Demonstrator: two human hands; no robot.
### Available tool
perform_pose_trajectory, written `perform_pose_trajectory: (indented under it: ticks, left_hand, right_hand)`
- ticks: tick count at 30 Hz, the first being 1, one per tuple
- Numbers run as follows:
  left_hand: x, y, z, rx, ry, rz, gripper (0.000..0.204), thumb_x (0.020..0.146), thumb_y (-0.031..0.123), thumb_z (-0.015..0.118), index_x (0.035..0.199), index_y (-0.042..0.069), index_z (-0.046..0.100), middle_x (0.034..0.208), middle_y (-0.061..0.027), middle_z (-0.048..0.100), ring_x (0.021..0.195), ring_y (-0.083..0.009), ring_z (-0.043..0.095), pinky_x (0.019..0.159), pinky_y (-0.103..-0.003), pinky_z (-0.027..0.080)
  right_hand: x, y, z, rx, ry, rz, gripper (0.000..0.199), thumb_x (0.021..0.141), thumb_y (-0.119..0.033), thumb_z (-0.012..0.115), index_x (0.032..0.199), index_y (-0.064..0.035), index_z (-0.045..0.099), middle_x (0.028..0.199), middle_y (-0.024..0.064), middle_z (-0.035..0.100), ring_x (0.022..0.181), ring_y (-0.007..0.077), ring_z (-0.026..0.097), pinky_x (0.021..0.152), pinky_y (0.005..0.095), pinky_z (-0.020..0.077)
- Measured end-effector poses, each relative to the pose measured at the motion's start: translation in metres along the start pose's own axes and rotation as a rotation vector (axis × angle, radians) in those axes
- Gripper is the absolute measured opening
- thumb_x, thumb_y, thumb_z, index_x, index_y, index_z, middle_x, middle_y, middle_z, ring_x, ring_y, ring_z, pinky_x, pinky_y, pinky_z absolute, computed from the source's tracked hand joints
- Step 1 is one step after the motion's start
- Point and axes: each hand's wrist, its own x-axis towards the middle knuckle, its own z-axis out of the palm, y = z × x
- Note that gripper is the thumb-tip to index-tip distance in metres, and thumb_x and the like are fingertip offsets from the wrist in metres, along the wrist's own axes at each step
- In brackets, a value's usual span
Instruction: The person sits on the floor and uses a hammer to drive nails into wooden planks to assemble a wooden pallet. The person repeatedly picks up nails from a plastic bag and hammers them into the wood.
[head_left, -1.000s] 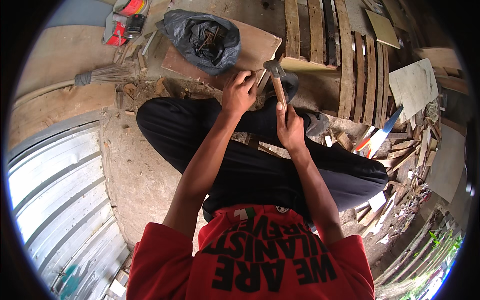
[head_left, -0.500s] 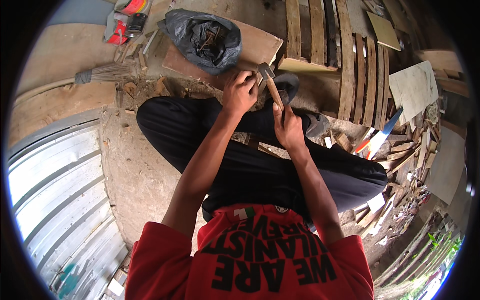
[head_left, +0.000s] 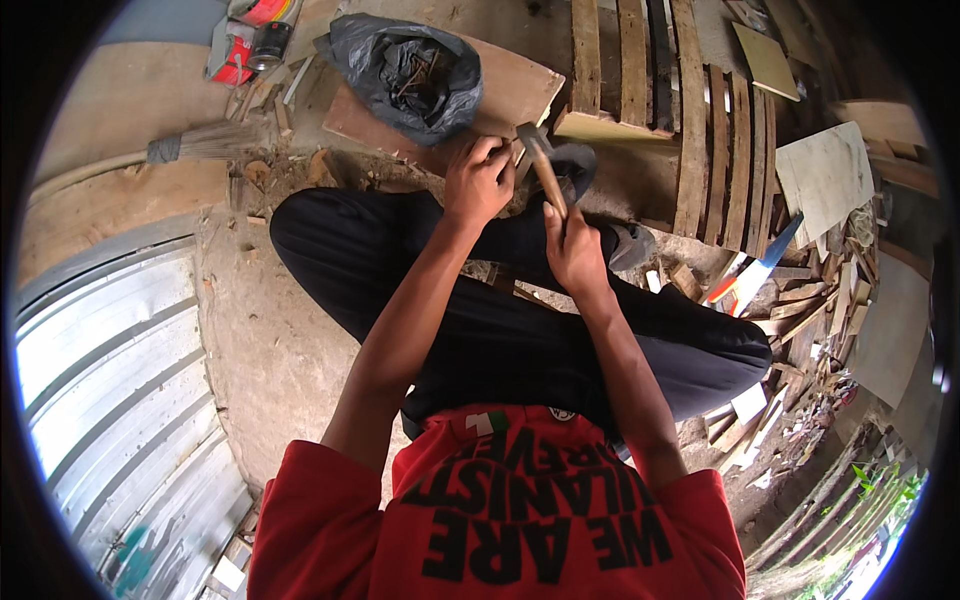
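Observation:
My right hand (head_left: 577, 250) is wrapped round the wooden handle of a hammer (head_left: 547, 178). The hammer's metal head points away from me, just right of my left fingertips. My left hand (head_left: 478, 188) is closed, its fingers bent and pinched together by the near right edge of a low wooden box or board (head_left: 515, 78). Whatever those fingers pinch is hidden or too small to make out. On that wooden surface, beyond my left hand, lies a dark grey plastic bag (head_left: 458, 92), its mouth open on thin brown pieces that look like nails (head_left: 418, 76).
Wooden pallets (head_left: 692, 150) stand ahead to the right. A saw with an orange-red handle (head_left: 722, 291) leans among scrap wood (head_left: 800, 300). At far left are cans (head_left: 270, 45) and a stick broom (head_left: 200, 146). Corrugated metal sheeting (head_left: 130, 360) lines the left side.
The hammer head has shifted very slightly away from me. Both hands keep nearly the same place and grip, and the whole view has moved a little.

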Motion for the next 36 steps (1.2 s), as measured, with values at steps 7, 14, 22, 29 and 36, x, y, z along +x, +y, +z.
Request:
perform_pose_trajectory:
  ticks: [7,14,22,29,36]
  left_hand:
    - [-0.003,0.000,0.000,-0.013,0.020,0.003,0.017,0.079,0.009,0.070,0.095,0.006,0.074,0.099,-0.0046,0.061,0.087,-0.0280,0.063,0.079,-0.043,0.051]
    - [-0.002,0.000,0.001,-0.041,0.007,-0.006,0.019,0.079,0.009,0.071,0.097,0.006,0.073,0.099,-0.0045,0.060,0.088,-0.0282,0.062,0.078,-0.042,0.050]
    - [-0.005,-0.002,0.002,-0.021,0.029,0.013,0.017,0.079,0.010,0.072,0.095,0.004,0.074,0.099,-0.0058,0.062,0.089,-0.0279,0.064,0.079,-0.041,0.051]
    - [-0.002,0.001,-0.003,-0.013,0.037,0.030,0.013,0.082,0.009,0.073,0.094,0.003,0.074,0.098,-0.0063,0.065,0.085,-0.0282,0.067,0.075,-0.040,0.053]
    - [0.005,0.006,0.001,-0.163,0.094,-0.112,0.010,0.084,0.012,0.072,0.091,0.004,0.071,0.090,-0.0076,0.066,0.081,-0.0307,0.065,0.072,-0.041,0.052]
  right_hand:
    - [-0.001,-0.010,-0.019,0.125,0.016,0.115,0.050,0.106,-0.041,0.046,0.090,0.0053,0.056,0.067,0.0290,0.060,0.069,0.0504,0.063,0.057,0.0502,0.0467]
    - [-0.005,-0.010,-0.019,0.168,0.014,0.047,0.045,0.106,-0.036,0.048,0.089,0.0049,0.055,0.065,0.0285,0.059,0.066,0.0498,0.062,0.055,0.0490,0.0464]
    - [-0.002,-0.007,-0.004,0.034,-0.018,0.023,0.037,0.102,-0.029,0.056,0.088,0.0045,0.054,0.064,0.0306,0.060,0.066,0.0511,0.062,0.051,0.0531,0.0458]
    - [-0.001,-0.002,-0.007,0.049,-0.005,0.027,0.038,0.103,-0.032,0.055,0.088,0.0032,0.055,0.063,0.0296,0.059,0.069,0.0514,0.061,0.054,0.0536,0.0455]
    - [-0.002,0.011,-0.020,0.179,0.075,0.233,0.059,0.105,-0.048,0.042,0.087,0.0047,0.059,0.068,0.0249,0.060,0.069,0.0452,0.064,0.064,0.0494,0.0477]
